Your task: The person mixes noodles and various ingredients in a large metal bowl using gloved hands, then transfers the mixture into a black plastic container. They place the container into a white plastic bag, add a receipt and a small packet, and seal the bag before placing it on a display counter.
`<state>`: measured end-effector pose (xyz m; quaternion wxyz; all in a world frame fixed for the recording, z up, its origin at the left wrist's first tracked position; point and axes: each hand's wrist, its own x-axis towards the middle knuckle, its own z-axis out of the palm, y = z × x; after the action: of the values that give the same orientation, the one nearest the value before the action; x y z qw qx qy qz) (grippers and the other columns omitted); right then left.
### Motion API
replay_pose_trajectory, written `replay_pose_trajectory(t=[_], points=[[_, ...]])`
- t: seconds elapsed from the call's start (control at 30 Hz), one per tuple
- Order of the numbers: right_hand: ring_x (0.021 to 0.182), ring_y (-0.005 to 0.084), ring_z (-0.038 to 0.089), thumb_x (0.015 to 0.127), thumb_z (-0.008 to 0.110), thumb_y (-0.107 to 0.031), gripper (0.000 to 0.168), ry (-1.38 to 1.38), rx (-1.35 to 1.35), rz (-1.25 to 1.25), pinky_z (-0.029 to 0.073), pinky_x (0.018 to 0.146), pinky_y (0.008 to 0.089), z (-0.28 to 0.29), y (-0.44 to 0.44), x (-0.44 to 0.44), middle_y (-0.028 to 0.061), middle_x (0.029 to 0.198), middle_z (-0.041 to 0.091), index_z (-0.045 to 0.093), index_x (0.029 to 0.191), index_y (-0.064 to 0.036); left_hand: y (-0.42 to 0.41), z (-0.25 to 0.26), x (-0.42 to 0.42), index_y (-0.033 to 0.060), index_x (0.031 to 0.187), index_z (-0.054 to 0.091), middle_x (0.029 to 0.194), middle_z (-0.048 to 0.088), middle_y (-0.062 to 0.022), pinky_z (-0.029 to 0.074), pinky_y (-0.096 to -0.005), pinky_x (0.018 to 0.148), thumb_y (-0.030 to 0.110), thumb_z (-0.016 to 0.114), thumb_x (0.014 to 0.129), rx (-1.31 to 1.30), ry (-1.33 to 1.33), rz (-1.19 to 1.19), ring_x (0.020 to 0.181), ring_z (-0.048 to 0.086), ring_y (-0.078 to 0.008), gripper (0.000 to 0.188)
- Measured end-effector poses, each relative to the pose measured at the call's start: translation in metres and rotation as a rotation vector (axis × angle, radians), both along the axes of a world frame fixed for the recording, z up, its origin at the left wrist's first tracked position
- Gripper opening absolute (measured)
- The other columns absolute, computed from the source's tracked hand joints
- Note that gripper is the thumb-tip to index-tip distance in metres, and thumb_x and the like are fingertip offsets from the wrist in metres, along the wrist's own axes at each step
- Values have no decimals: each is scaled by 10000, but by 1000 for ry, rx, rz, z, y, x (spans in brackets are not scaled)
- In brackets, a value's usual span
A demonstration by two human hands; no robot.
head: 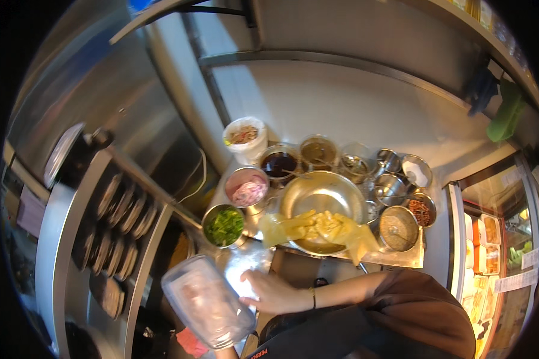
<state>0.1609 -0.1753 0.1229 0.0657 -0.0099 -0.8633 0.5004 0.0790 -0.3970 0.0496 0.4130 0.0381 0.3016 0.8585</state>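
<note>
A translucent plastic container (209, 300) with pale contents, unclear through its lid, is tilted at lower left. My left hand (225, 352) supports it from below, mostly hidden behind it. My right hand (269, 291) is just right of the container, fingers apart and holding nothing. Beyond it, a wide steel bowl (323, 186) stands on the counter. A yellow plastic bag or glove (280, 229) and pale yellow pieces (328, 224) lie across its near rim. Left of the bowl are steel pots of chopped greens (224, 225) and sliced onion (250, 190).
Behind the bowl stand a pot of dark liquid (279, 164) and a white tub (246, 139). At right are a pot of grainy paste (399, 228) and a pot of peanuts (420, 212). A rack of dark plates (117, 224) borders the left; a lit display fridge (489, 242) borders the right.
</note>
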Motion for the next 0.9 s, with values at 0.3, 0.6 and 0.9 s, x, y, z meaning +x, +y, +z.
replay_pose_trajectory(t=[0.3, 0.6, 0.9], points=[[945, 211, 566, 910, 556, -219, 184, 293, -209, -311, 429, 864, 343, -15, 170, 36, 44, 938, 589, 631, 990, -71, 175, -52, 29, 4, 1245, 519, 1172, 591, -133, 441, -367, 940, 369, 491, 925, -89, -278, -672, 1044, 568, -234, 486], [990, 201, 482, 880, 564, -271, 272, 296, -394, -168, 356, 912, 323, -4, 240, 62, 87, 1030, 492, 660, 911, -19, 248, -60, 11, 5, 1160, 601, 1068, 665, -108, 509, -331, 867, 294, 511, 925, -300, -215, -947, 930, 644, -191, 383], [809, 193, 477, 870, 527, -193, 254, 328, -43, -486, 376, 750, 295, -3, 244, 69, 74, 823, 456, 540, 698, -6, 265, -107, 7, 33, 1191, 585, 1100, 652, -101, 492, -353, 902, 379, 524, 922, -7, -383, -1043, 982, 628, -201, 442]])
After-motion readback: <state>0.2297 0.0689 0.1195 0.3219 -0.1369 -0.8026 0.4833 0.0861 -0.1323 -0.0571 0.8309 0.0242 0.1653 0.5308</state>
